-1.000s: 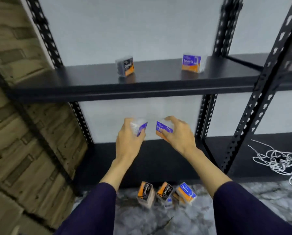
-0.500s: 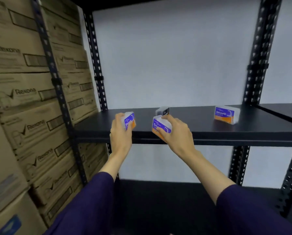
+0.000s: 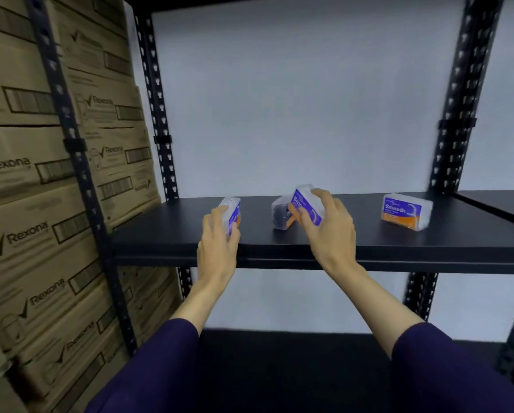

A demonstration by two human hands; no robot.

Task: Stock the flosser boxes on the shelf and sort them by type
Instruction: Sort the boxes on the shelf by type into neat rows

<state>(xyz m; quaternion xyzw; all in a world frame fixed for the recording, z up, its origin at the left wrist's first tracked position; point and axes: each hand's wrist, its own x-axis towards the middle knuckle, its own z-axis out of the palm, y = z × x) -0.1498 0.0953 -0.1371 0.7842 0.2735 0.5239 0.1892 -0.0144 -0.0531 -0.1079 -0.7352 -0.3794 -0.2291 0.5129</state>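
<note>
My left hand (image 3: 218, 234) grips a purple and orange flosser box (image 3: 234, 211) over the left front of the black shelf (image 3: 369, 242). My right hand (image 3: 328, 226) grips a second purple "Smooth" flosser box (image 3: 305, 204), tilted, above the middle of the shelf. Just behind that box stands a dark flosser box (image 3: 281, 214) with an orange side. A third purple "Smooth" box (image 3: 406, 211) lies on the shelf to the right, apart from both hands.
Stacked brown Rexona cartons (image 3: 41, 204) fill the neighbouring rack on the left. Black perforated uprights (image 3: 157, 99) frame the bay, with a white wall (image 3: 294, 99) behind. A lower black shelf (image 3: 279, 368) runs beneath my arms.
Both hands rose from below the shelf to shelf level with their boxes and moved forward over it. The camera view tilted up, so the boxes on the floor left the frame.
</note>
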